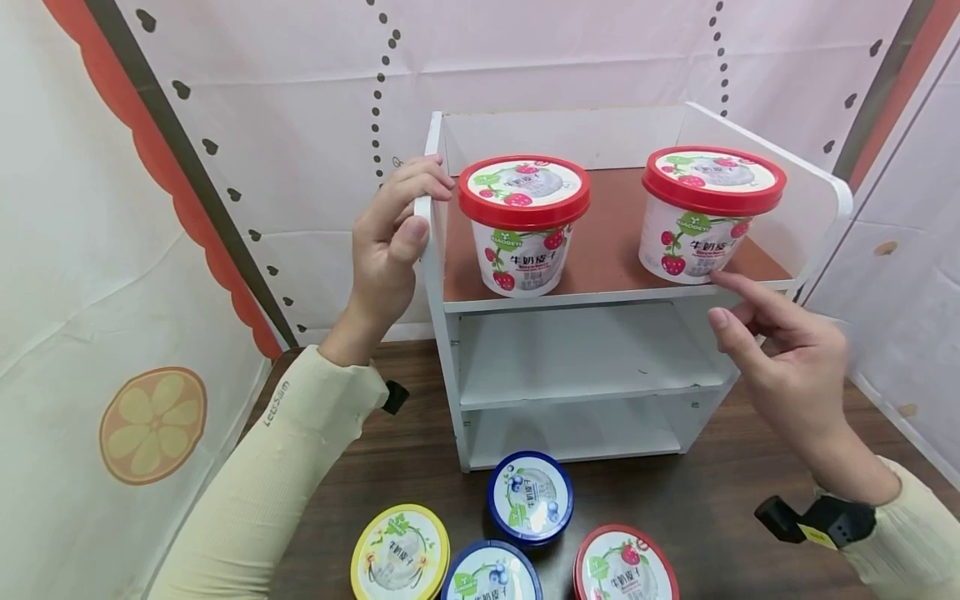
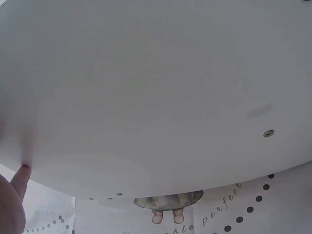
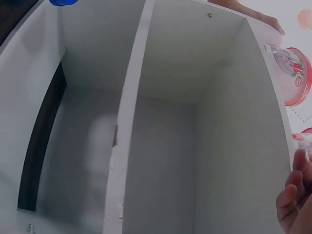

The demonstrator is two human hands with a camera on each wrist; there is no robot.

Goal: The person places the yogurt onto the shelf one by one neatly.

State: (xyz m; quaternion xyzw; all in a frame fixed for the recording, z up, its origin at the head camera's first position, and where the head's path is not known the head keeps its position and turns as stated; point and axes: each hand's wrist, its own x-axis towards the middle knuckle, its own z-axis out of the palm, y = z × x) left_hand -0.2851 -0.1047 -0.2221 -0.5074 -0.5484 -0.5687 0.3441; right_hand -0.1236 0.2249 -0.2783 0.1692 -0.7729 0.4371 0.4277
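Observation:
Two ice cream tubs with red lids and strawberry prints, a left tub point(image 1: 523, 250) and a right tub point(image 1: 693, 237), stand upright on the brown top board of a small white shelf point(image 1: 570, 354). My left hand point(image 1: 393, 221) grips the shelf's left side panel point(image 2: 156, 97), its fingers bent over the edge beside the left tub. Low on the front of the right tub, the extended index fingertip of my right hand point(image 1: 787, 358) touches near the base. Its thumb points forward and the other fingers are loosely bent.
In front of the shelf, on the dark wooden table point(image 1: 720, 517), stand more tubs: a yellow-lidded one point(image 1: 401, 552), two blue-lidded tubs point(image 1: 530, 498) and a red-lidded one point(image 1: 627, 567). Printed cloth walls point(image 1: 300, 100) enclose the table's back and sides.

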